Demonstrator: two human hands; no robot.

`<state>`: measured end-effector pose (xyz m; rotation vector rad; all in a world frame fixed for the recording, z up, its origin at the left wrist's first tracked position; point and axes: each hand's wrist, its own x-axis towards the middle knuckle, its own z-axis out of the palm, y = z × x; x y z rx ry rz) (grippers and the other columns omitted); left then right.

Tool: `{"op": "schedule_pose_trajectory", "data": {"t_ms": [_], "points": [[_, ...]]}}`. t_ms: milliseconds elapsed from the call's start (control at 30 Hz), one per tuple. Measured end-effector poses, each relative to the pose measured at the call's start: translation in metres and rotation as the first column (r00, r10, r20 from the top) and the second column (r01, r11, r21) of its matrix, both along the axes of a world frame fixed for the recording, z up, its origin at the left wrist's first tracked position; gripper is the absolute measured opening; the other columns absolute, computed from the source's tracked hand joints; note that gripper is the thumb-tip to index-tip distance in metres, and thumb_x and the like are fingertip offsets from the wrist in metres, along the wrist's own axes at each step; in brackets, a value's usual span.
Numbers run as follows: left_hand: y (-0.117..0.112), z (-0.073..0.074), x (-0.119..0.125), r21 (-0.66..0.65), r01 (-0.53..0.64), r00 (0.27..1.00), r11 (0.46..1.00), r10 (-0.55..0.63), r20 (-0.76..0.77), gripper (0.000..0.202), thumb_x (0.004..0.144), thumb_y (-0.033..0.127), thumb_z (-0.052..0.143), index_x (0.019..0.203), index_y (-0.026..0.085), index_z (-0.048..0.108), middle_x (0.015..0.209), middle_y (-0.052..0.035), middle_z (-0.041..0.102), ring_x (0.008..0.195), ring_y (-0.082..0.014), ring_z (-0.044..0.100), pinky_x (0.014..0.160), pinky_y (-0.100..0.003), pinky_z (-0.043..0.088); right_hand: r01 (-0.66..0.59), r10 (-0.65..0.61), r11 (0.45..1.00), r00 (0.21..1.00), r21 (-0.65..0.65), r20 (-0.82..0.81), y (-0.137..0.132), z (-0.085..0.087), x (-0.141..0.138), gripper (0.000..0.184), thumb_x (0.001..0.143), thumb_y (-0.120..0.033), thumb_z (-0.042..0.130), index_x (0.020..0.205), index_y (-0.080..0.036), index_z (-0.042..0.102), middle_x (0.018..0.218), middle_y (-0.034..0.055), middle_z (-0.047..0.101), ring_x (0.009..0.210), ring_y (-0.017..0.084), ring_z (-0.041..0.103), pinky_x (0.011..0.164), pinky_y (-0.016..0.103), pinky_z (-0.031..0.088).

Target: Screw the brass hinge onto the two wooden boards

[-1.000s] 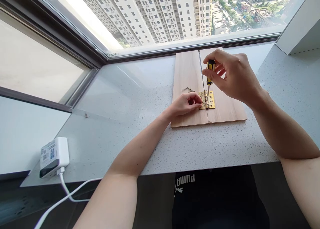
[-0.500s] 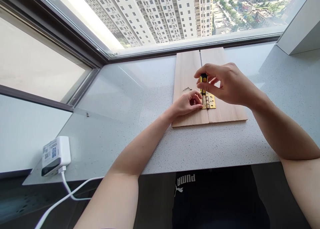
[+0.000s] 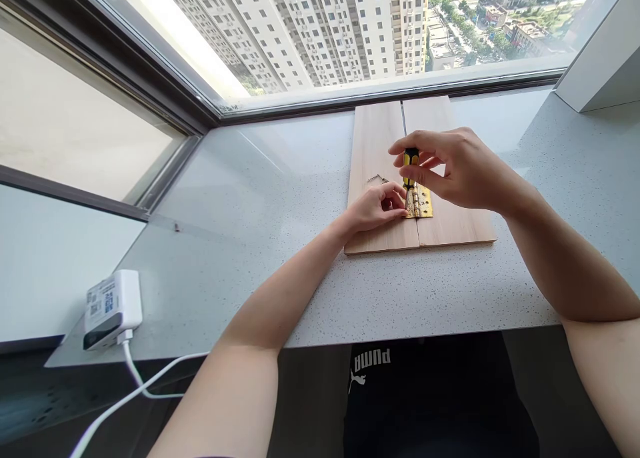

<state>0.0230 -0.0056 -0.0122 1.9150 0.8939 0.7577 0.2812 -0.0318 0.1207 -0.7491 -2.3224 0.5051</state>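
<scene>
Two hands meet over a brass-coloured hinge [image 3: 419, 203] that spans the seam between two wooden boards [image 3: 377, 138].
The right hand [image 3: 453, 168] grasps a yellow-and-black screwdriver [image 3: 411, 167] by its handle, nearly upright, probably so it can press straight down at the hinge's left leaf. The left hand [image 3: 376, 206] rests on the boards, its fingertips drawn together beside the shaft, perhaps for steadying; whether they pinch anything, I cannot tell.
</scene>
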Motion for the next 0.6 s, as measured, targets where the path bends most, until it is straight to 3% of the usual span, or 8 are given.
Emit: {"op": "schedule_pose_trajectory", "data": {"t_ms": [133, 200, 267, 333, 467, 600], "points": [[-0.002, 0.001, 0.0, -0.001, -0.013, 0.999, 1.0, 0.013, -0.03, 0.022, 0.097, 0.02, 0.094, 0.104, 0.022, 0.074, 0.094, -0.0048, 0.083, 0.087, -0.0192, 0.079, 0.082, -0.034, 0.067, 0.045, -0.049, 0.993, 0.998, 0.113, 0.029, 0.004, -0.007, -0.001, 0.035, 0.12, -0.033, 0.064, 0.152, -0.023, 0.075, 0.113, 0.0074, 0.086, 0.093, 0.023, 0.08, 0.091, 0.04, 0.063], [-0.003, 0.003, 0.0, 0.006, -0.012, 0.999, 1.0, 0.012, -0.034, 0.019, 0.097, 0.021, 0.092, 0.104, 0.022, 0.074, 0.097, -0.0049, 0.082, 0.088, -0.0187, 0.078, 0.082, -0.034, 0.067, 0.089, -0.1, 0.978, 0.994, 0.188, 0.05, 0.006, -0.012, -0.003, 0.024, 0.121, -0.04, 0.065, 0.136, -0.024, 0.076, 0.107, 0.0056, 0.082, 0.085, 0.02, 0.072, 0.08, 0.036, 0.055], [-0.003, 0.004, 0.0, 0.019, -0.003, 1.0, 1.0, 0.003, -0.027, 0.017, 0.097, 0.023, 0.091, 0.102, 0.022, 0.074, 0.099, -0.0053, 0.082, 0.086, -0.0178, 0.075, 0.08, -0.033, 0.066, 0.123, -0.146, 0.962, 0.986, 0.242, 0.078, 0.005, -0.014, -0.005, 0.025, 0.122, -0.048, 0.064, 0.12, -0.024, 0.073, 0.098, 0.0041, 0.076, 0.077, 0.019, 0.061, 0.071, 0.035, 0.045], [-0.003, 0.004, 0.001, 0.03, 0.008, 1.0, 1.0, -0.008, -0.025, 0.016, 0.096, 0.024, 0.09, 0.101, 0.022, 0.075, 0.098, -0.0052, 0.081, 0.082, -0.0169, 0.072, 0.076, -0.032, 0.064, 0.128, -0.159, 0.962, 0.98, 0.242, 0.115, 0.001, -0.013, -0.006, 0.025, 0.123, -0.045, 0.057, 0.118, -0.024, 0.069, 0.093, 0.003, 0.072, 0.074, 0.019, 0.054, 0.069, 0.036, 0.038], [-0.003, 0.005, 0.002, 0.036, 0.004, 0.999, 0.999, -0.003, -0.037, 0.017, 0.094, 0.025, 0.091, 0.099, 0.022, 0.075, 0.094, -0.0045, 0.079, 0.078, -0.0161, 0.068, 0.072, -0.031, 0.06, 0.042, -0.06, 0.987, 0.991, 0.155, 0.116, -0.007, -0.006, -0.005, 0.026, 0.122, -0.025, 0.044, 0.134, -0.023, 0.067, 0.106, 0.0064, 0.077, 0.082, 0.02, 0.06, 0.078, 0.038, 0.043], [-0.004, 0.006, 0.003, 0.032, -0.007, 0.999, 0.999, 0.009, -0.052, 0.016, 0.094, 0.024, 0.09, 0.098, 0.022, 0.075, 0.093, -0.0044, 0.079, 0.078, -0.0163, 0.069, 0.072, -0.031, 0.059, -0.015, 0.006, 0.986, 0.999, 0.167, 0.053, -0.005, -0.004, -0.001, 0.024, 0.122, -0.024, 0.051, 0.142, -0.025, 0.066, 0.112, 0.0062, 0.078, 0.089, 0.02, 0.067, 0.081, 0.036, 0.048]]}}
